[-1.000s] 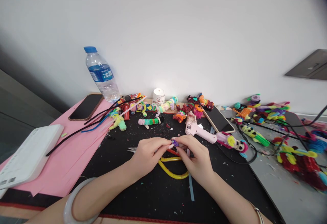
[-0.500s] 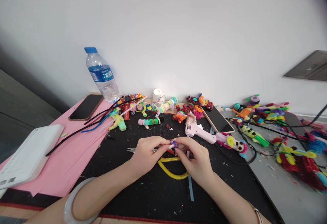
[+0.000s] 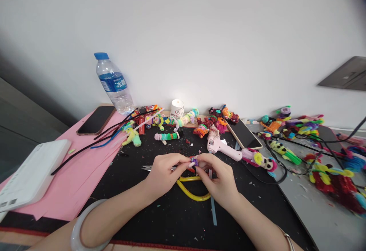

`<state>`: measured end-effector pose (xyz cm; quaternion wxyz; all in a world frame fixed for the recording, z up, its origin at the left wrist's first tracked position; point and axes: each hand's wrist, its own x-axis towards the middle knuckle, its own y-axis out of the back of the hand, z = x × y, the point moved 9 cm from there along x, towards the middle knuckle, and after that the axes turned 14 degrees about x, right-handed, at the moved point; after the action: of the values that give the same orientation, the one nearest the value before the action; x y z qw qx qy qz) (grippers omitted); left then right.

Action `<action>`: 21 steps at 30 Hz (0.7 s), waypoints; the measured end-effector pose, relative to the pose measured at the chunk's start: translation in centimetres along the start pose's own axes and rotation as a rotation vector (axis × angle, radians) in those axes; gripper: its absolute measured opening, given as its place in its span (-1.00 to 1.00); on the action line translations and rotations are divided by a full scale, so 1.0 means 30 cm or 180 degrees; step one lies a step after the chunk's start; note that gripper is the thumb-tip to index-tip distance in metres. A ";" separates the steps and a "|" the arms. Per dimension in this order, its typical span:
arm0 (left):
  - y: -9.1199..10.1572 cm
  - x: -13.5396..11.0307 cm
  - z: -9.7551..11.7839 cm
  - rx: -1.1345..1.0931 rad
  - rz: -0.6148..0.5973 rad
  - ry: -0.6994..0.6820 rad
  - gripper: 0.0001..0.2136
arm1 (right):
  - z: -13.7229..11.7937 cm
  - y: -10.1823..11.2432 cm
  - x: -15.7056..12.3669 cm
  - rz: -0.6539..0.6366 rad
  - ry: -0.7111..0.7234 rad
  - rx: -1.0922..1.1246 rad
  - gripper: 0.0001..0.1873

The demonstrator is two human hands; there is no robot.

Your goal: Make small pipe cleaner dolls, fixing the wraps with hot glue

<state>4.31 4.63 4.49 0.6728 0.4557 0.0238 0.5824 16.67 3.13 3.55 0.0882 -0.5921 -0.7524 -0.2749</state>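
Observation:
Over the middle of the black mat, my left hand (image 3: 166, 172) and my right hand (image 3: 219, 174) pinch a small purple fuzzy piece (image 3: 195, 162), which looks like pipe cleaner, between their fingertips. Fingers cover most of it. A white bit shows at the left fingertips. Just beneath my hands lie scissors with yellow handles (image 3: 194, 196); their blades (image 3: 146, 168) poke out left of my left hand. A translucent glue stick (image 3: 214, 211) lies under my right hand. Beyond it rests a pale pink glue gun (image 3: 225, 148).
Along the wall stand a water bottle (image 3: 114, 85), a paper cup (image 3: 177, 108) and several pipe-cleaner figures (image 3: 185, 118). Phones lie left (image 3: 96, 120) and right (image 3: 245, 134). Pink paper (image 3: 94, 174) carries a white device (image 3: 34, 172). More figures (image 3: 331, 178) and a black cable (image 3: 274, 182) are at right.

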 end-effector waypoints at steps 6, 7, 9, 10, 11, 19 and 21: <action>0.002 0.000 0.005 0.0008 0.0005 -0.0027 -0.90 | -0.002 -0.003 0.001 -0.0039 0.0020 -0.0015 -0.77; 0.002 -0.001 0.005 0.0010 0.0000 -0.0030 -0.90 | -0.001 -0.003 0.000 -0.0041 0.0011 -0.0007 -0.77; 0.001 -0.001 0.007 0.0017 -0.0026 -0.0043 -0.90 | 0.002 -0.004 -0.001 -0.0039 -0.0014 0.0012 -0.77; -0.001 -0.002 0.008 0.0017 -0.0042 -0.0052 -0.90 | 0.003 -0.004 -0.002 -0.0041 -0.0028 0.0021 -0.77; -0.001 -0.002 0.009 0.0012 -0.0051 -0.0064 -0.90 | 0.004 -0.004 -0.002 -0.0041 -0.0041 0.0032 -0.77; -0.004 -0.003 0.010 0.0051 -0.0060 -0.0172 -0.89 | 0.009 0.001 0.004 -0.0028 -0.0101 0.0136 -0.79; -0.003 -0.005 0.015 0.0059 -0.0058 -0.0208 -0.90 | 0.006 0.002 0.005 -0.0025 -0.0089 0.0123 -0.78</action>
<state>4.58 4.27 4.62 0.6742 0.4804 0.0114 0.5608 16.73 3.37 3.48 0.0881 -0.5910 -0.7611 -0.2523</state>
